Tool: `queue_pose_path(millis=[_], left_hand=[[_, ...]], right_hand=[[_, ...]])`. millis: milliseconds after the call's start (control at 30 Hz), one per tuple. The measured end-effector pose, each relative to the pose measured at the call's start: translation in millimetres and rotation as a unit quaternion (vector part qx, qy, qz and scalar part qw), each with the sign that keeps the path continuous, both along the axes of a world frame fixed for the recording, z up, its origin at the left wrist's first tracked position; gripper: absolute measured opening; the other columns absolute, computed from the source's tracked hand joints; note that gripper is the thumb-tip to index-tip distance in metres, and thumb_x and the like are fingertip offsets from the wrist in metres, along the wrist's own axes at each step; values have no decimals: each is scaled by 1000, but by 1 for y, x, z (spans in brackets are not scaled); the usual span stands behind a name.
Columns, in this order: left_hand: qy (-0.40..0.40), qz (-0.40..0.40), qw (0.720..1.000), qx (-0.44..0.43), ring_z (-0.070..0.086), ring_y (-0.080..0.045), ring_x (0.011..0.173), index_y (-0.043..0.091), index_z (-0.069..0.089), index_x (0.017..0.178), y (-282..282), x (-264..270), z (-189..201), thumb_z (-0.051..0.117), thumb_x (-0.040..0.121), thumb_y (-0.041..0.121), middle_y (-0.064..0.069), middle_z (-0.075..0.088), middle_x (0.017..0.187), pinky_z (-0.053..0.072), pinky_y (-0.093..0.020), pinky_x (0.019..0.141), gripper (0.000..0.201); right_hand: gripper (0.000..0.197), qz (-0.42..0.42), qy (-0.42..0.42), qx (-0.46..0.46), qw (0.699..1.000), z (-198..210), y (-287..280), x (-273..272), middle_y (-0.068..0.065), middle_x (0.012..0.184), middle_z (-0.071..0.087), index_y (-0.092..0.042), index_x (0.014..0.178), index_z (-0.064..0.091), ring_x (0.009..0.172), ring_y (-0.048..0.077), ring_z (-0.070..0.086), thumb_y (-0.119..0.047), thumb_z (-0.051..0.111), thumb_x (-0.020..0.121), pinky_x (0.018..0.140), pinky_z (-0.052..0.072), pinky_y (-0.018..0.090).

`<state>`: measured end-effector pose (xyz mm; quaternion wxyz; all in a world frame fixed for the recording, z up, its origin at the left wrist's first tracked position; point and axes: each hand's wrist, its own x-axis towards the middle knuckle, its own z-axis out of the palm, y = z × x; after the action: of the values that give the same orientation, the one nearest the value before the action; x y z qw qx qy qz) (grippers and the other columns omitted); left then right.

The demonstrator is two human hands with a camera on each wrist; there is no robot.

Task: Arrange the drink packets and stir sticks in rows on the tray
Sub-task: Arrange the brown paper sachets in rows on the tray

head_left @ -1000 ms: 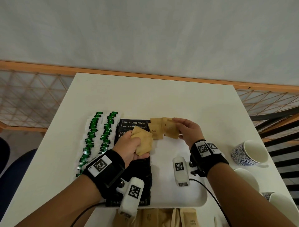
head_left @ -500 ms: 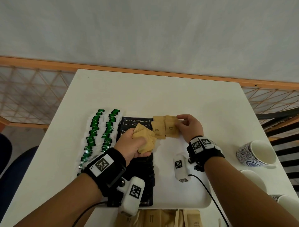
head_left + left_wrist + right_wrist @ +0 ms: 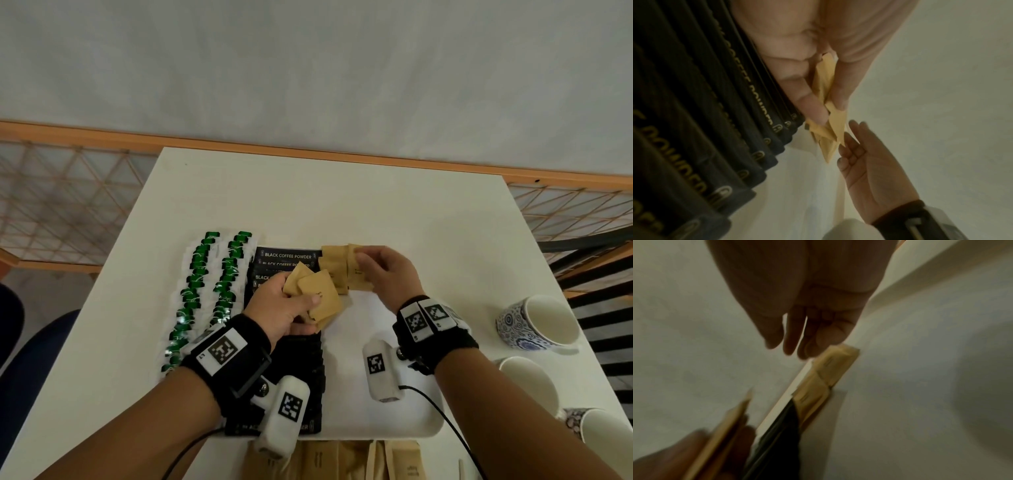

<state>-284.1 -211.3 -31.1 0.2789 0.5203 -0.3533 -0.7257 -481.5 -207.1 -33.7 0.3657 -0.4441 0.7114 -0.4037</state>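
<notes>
My left hand (image 3: 287, 308) grips a bunch of brown drink packets (image 3: 323, 303) above the white tray (image 3: 433, 432); the left wrist view shows thumb and fingers (image 3: 815, 107) pinching the bunch (image 3: 829, 129). My right hand (image 3: 378, 270) hovers with straight fingers (image 3: 795, 340) and holds nothing. It is just over brown packets (image 3: 334, 263) that lie side by side at the tray's far end (image 3: 830, 368). A row of overlapping black coffee packets (image 3: 287, 256) runs down the tray, and two rows of green-and-white packets (image 3: 202, 274) lie to its left.
A patterned cup (image 3: 537, 323) and more white cups (image 3: 529, 383) stand on the table at the right. More brown packets (image 3: 406, 462) and a stir stick (image 3: 460, 470) lie on the table in front of the tray. The tray's right half is bare white.
My right hand set a brown packet down beside the others at the tray's far end, let it go and straightened its fingers. The left hand kept hold of its bunch.
</notes>
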Motion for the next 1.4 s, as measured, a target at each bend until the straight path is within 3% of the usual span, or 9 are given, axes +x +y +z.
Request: queue_pose_path(millis=[67, 167, 300, 467, 667, 767, 933, 1133, 1400], left_hand=[[-22, 3, 1000, -16, 63, -17, 63, 12, 59, 103, 1, -1, 0, 72, 82, 7, -10, 66, 89, 48, -23, 42, 25], [-34, 26, 998, -35, 58, -12, 55, 13, 61, 99, 3, 0, 0, 75, 79, 13, -5, 64, 78, 43, -20, 39, 24], [-10, 44, 999, -14, 64, -23, 74, 14, 59, 98, -1, 4, 3, 67, 84, 4, -13, 64, 95, 54, -26, 45, 19], [-12, 64, 998, 7, 63, -34, 97, 19, 55, 97, -5, 9, 5, 52, 89, -7, -17, 57, 114, 60, -32, 56, 28], [20, 58, 998, 30, 65, -33, 93, 16, 49, 119, -2, 1, 9, 41, 95, -5, -17, 57, 117, 59, -34, 56, 33], [31, 57, 997, 27, 65, -30, 92, 15, 49, 121, -1, -1, 11, 44, 95, -5, -16, 58, 115, 59, -33, 57, 33], [9, 70, 997, 9, 64, -29, 95, 18, 55, 103, -2, 4, 9, 51, 91, -6, -15, 59, 115, 60, -34, 62, 28], [-3, 108, 994, -11, 70, -31, 88, 10, 59, 110, -7, 16, 7, 64, 88, 5, -18, 68, 107, 56, -26, 52, 23], [12, 108, 994, 0, 68, -30, 93, 9, 54, 117, -10, 15, 0, 53, 89, -7, -15, 65, 111, 59, -30, 62, 32]], right_hand=[[12, 91, -67, 34, 993, 9, 6, 14, -10, 75, 67, -20, 97, 69, 61, -3, 60, -27, 65, 89, 54, 46, 12], [14, 148, -86, 91, 981, 9, 11, 24, -11, 76, 67, -24, 92, 68, 65, 2, 60, -30, 74, 80, 56, 45, 16], [9, 86, -162, 71, 980, 8, 10, 17, -5, 65, 64, -11, 82, 69, 59, 8, 56, -20, 72, 83, 55, 44, 20], [10, 30, -165, 49, 985, 6, 10, 9, -4, 70, 69, -16, 76, 65, 66, 15, 61, -15, 70, 85, 55, 46, 21], [10, 80, -199, -15, 977, 10, 18, 25, -9, 68, 69, -8, 82, 70, 59, -2, 57, 2, 68, 81, 55, 42, 9], [9, 79, -184, -5, 980, 10, 19, 29, -10, 67, 68, -13, 80, 71, 57, -2, 53, -4, 69, 83, 56, 42, 11], [8, -19, -116, 32, 993, 1, 13, 17, -9, 67, 65, -20, 80, 70, 62, 3, 57, -25, 69, 86, 54, 46, 14], [11, 11, -59, 118, 991, -12, 9, 14, -1, 63, 63, -20, 79, 65, 57, 11, 56, -27, 71, 84, 56, 47, 23], [17, 8, 39, 123, 992, -22, 1, 15, 4, 74, 71, -18, 79, 65, 59, 14, 60, -33, 72, 81, 64, 56, 32]])
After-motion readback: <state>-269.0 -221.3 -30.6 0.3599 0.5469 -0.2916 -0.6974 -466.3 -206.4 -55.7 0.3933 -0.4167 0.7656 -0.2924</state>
